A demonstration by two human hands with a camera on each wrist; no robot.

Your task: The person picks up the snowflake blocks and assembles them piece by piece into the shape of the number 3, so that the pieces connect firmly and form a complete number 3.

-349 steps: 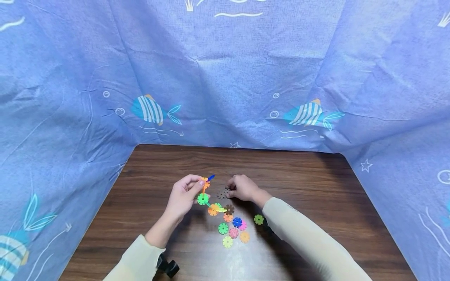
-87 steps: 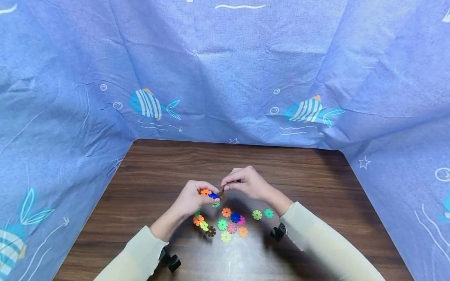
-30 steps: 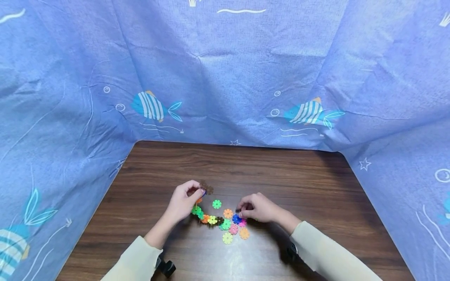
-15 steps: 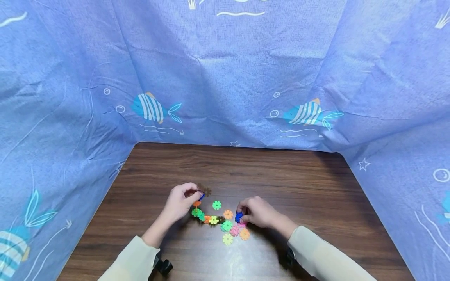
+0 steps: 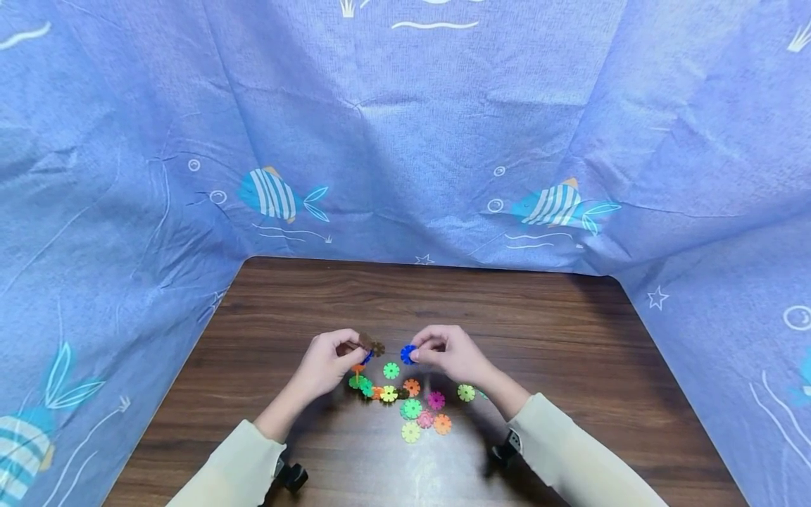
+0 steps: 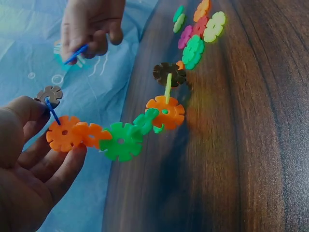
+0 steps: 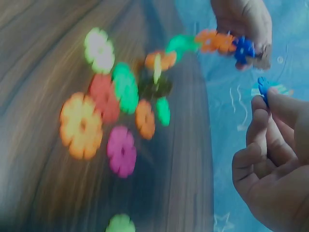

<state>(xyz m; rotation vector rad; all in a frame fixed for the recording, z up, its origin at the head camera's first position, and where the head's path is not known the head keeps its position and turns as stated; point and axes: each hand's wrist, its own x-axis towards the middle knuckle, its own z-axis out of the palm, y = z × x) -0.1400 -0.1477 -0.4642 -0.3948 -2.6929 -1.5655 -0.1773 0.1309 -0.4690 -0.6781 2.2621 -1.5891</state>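
Note:
My left hand [image 5: 326, 362] pinches the upper end of a chain of slotted plastic flower discs [image 6: 120, 141]. Orange, green, yellow and brown discs are linked in it, and the far end hangs down to the table. At the held end, a brown disc [image 6: 49, 95] sits by a blue disc [image 6: 53, 112] beside the thumb. Between thumb and fingertips, my right hand [image 5: 453, 352] holds a loose blue disc [image 5: 407, 354] above the table. It is a short way right of the chain's brown end, not touching it.
Loose discs lie on the wooden table [image 5: 507, 310]: a green disc [image 5: 391, 370] between the hands, a magenta disc [image 5: 436, 401], an orange disc [image 5: 442, 424] and several others nearer me. A yellow-green disc [image 5: 465, 392] lies by the right wrist. Blue fabric [image 5: 405, 141] surrounds the table.
Brown discs have joined the chain's held end over the last seconds. My right hand has picked the blue disc off the pile and lifted it up and leftward toward the left hand.

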